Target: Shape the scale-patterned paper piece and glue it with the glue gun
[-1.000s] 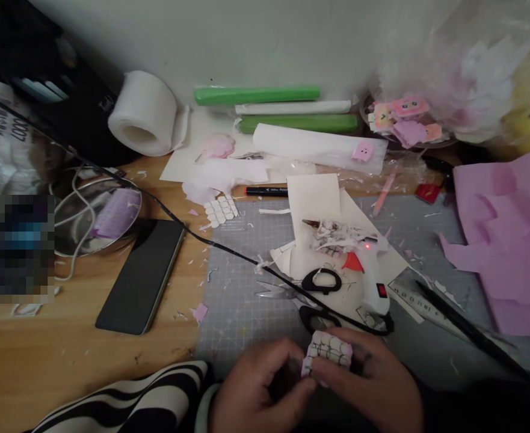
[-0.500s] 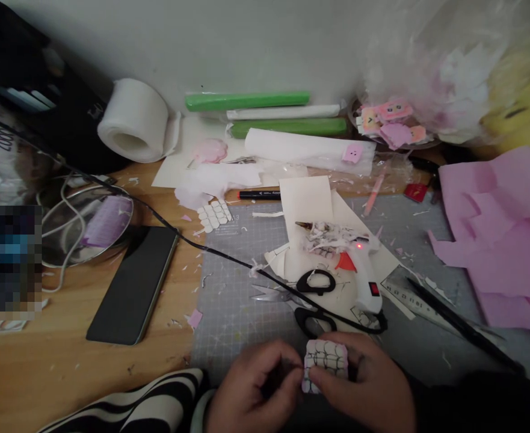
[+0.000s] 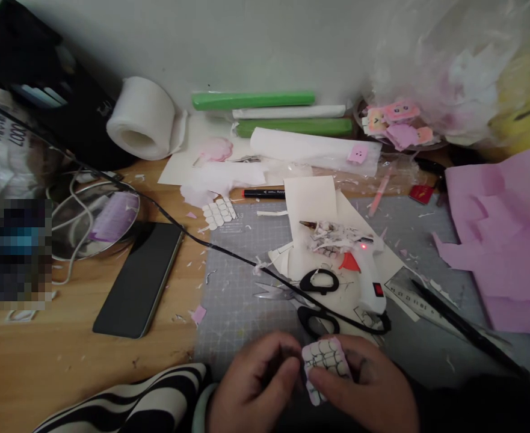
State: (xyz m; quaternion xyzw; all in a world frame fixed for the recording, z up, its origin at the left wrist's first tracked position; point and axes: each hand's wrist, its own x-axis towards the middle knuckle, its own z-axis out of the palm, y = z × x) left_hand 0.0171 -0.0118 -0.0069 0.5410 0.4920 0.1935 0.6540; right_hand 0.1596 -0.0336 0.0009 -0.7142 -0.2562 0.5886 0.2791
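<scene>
A small cream paper piece (image 3: 330, 356) with a black scalloped line pattern and pink edges is pinched in my right hand (image 3: 370, 376), thumb across its front and fingers behind. My left hand (image 3: 260, 382) is closed, its curled thumb and forefinger right at the piece's left edge; whatever lies between those fingertips is hidden. Just beyond my hands, black-handled scissors (image 3: 319, 281) lie half open on the grey cutting mat (image 3: 233, 270). Behind them a white glue gun (image 3: 369, 276) with a lit red light and an orange trigger rests on cream paper.
The glue gun's black cord (image 3: 210, 245) crosses the mat leftward. A phone (image 3: 141, 279) and a metal bowl (image 3: 133, 210) are on the left. On the right are a clear ruler (image 3: 409, 294), a black pen-like tool (image 3: 467, 328) and pink sheets (image 3: 499, 240). A paper roll (image 3: 145, 114) stands behind.
The paper piece has tilted in my right hand, its lower end swinging slightly right. My left fingertips have shifted a little left. The whole view has moved slightly.
</scene>
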